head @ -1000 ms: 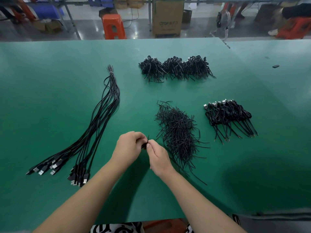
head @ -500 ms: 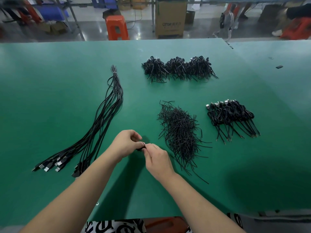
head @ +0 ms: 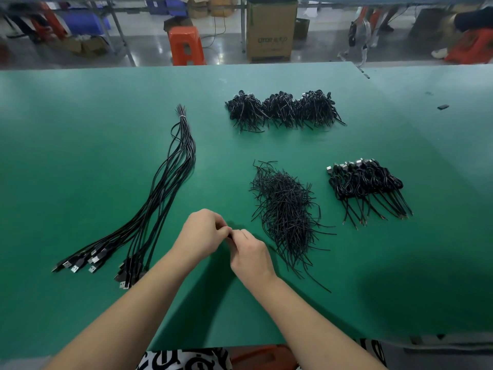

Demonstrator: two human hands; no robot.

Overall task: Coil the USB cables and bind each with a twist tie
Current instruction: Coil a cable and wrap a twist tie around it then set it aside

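- Since a second ago, the short black tie end sticking up between the hands is no longer visible; left hand (head: 204, 232) and right hand (head: 249, 253) meet, pinched on something small and dark, mostly hidden.
- Loose pile of thin black twist ties (head: 286, 209) lies at 2 o'clock from the hands: light, bendable wire, probably best taken at the tips.
- Straight black USB cables (head: 160, 193) on the green counter (head: 80, 129) run from plugs at 8 o'clock to tied ends at 12: limp, light.
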